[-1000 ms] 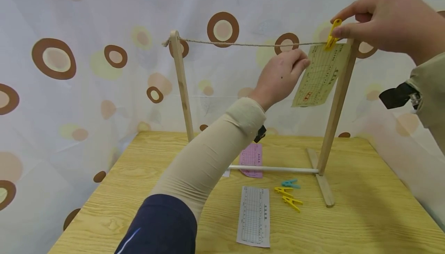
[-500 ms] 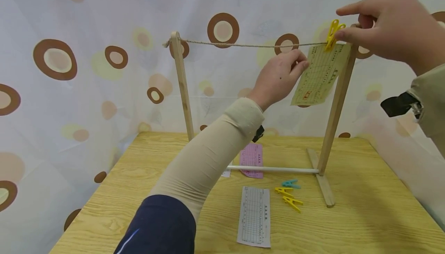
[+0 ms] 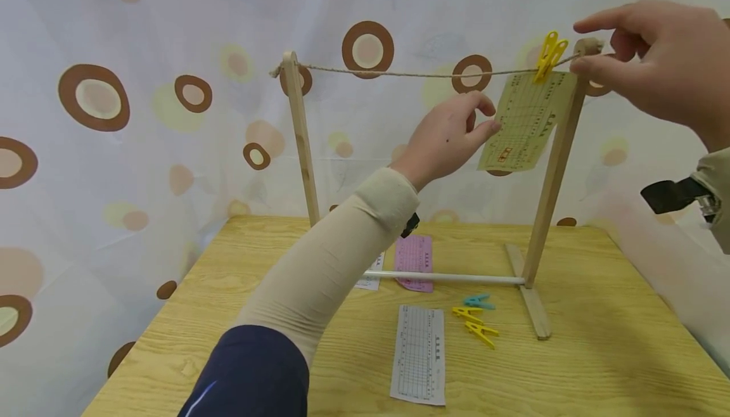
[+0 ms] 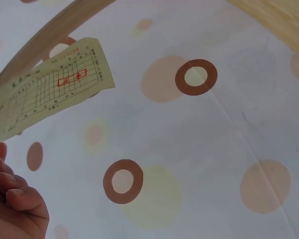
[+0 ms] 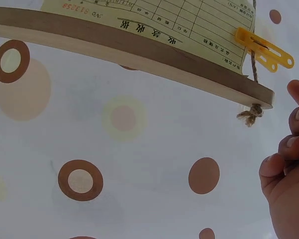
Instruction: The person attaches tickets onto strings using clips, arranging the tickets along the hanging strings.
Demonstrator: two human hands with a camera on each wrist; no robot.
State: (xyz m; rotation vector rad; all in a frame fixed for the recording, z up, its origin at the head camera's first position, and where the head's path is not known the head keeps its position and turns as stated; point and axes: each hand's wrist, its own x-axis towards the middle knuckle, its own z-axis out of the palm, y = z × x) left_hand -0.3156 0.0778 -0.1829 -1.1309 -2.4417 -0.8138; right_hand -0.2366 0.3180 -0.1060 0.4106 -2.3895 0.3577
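A yellow receipt slip (image 3: pixel 525 122) with a red stamp hangs from a string (image 3: pixel 399 74), held by a yellow clothespin (image 3: pixel 549 57) near the right post. My right hand (image 3: pixel 667 62) is just right of the clothespin, thumb and forefinger spread with nothing between them. My left hand (image 3: pixel 450 135) is by the slip's left edge, its thumb and forefinger parted and nothing pinched. In the right wrist view the clothespin (image 5: pixel 263 48) grips the slip and the string, apart from the fingers. The left wrist view shows the slip's stamped lower end (image 4: pixel 72 77) above my curled fingers.
The wooden frame's right post (image 3: pixel 556 170) and left post (image 3: pixel 301 144) are joined by a white rod (image 3: pixel 456 277). On the table (image 3: pixel 188 341) lie a white slip (image 3: pixel 418 355), a pink slip (image 3: pixel 414 262), a blue clothespin (image 3: pixel 478 301) and two yellow clothespins (image 3: pixel 481 331).
My right hand has let go of the clothespin and moved right, away from it. My left finger and thumb have parted, and that hand has shifted slightly left and down from the slip.
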